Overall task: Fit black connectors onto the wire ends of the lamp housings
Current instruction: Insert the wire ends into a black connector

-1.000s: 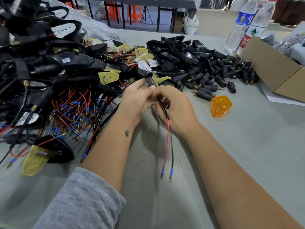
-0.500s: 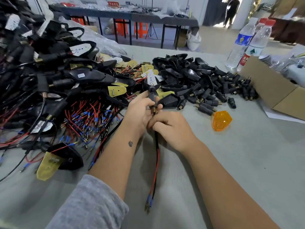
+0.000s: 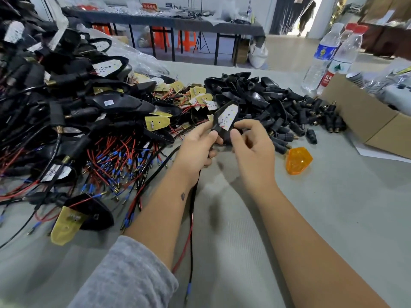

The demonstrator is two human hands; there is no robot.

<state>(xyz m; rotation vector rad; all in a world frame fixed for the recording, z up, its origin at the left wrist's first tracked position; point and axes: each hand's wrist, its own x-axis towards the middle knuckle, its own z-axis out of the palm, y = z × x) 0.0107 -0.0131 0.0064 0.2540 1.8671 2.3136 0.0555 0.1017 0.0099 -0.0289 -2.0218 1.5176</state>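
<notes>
Lamp housing pinched between both my hands above the table.

My left hand [image 3: 196, 150] gripped the lamp housing [image 3: 224, 121] at its stem, my right hand [image 3: 251, 147] pinched its side (red and black wires [image 3: 190, 227] trailing down); loose black connectors [image 3: 295, 121] lay just beyond.

A grey table [image 3: 333, 218] carries heaped lamp housings [image 3: 66, 112], loose black connectors [image 3: 295, 121], an orange lens [image 3: 298, 160] and a cardboard box [image 3: 364, 116].
</notes>
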